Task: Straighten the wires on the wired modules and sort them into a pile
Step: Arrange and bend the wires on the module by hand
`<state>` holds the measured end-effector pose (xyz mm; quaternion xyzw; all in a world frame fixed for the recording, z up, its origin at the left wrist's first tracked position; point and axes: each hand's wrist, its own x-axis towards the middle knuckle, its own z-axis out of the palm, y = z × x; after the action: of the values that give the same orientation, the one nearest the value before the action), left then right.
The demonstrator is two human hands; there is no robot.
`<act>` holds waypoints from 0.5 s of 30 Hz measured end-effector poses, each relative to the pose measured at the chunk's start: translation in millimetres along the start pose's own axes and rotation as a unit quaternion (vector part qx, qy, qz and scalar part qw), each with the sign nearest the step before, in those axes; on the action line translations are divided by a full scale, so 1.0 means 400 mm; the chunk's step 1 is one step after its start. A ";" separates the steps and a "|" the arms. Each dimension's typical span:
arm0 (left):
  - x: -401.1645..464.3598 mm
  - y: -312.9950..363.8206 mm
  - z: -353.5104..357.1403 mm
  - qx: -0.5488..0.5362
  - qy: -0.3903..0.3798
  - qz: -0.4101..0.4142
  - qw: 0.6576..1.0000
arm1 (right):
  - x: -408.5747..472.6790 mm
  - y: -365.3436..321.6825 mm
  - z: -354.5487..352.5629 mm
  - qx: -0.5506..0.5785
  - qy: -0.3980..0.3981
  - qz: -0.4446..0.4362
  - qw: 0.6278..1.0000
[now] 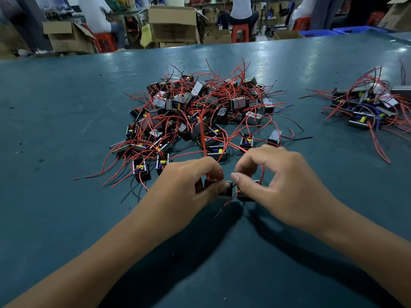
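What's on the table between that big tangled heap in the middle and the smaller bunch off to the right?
In the head view, the stretch between the big heap and the smaller pile is bare green table, apart from a few stray wire ends reaching in.

a smooth teal desk (66, 107) with a soft sheen, scuffed in places, catches glare from overhead lights. on it lie modules (195, 112) in black plastic casings, some faces glossy, with small yellow plastic parts, trailing thin wires (222, 72) in smooth red or black insulation. behind the desk stand boxes (172, 23) of matt brown cardboard, glossy red plastic stools (240, 33) and blue plastic crates (315, 33).
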<state>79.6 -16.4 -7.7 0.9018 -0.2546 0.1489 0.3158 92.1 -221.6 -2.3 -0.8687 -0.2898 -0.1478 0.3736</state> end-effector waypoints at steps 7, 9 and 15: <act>-0.002 -0.030 -0.035 -0.106 -0.084 -0.043 0.990 | 0.002 0.021 -0.034 0.006 -0.035 -0.004 0.999; -0.001 -0.031 -0.037 -0.101 -0.077 -0.042 0.991 | 0.001 0.021 -0.035 0.011 -0.039 -0.006 0.999; -0.001 -0.027 -0.041 -0.099 -0.068 -0.035 0.992 | 0.003 0.022 -0.039 0.004 -0.042 -0.013 0.999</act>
<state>83.5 1.6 -0.6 0.8826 -0.2576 0.0504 0.3900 97.6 -237.3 3.9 -0.8690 -0.3168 -0.1145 0.3625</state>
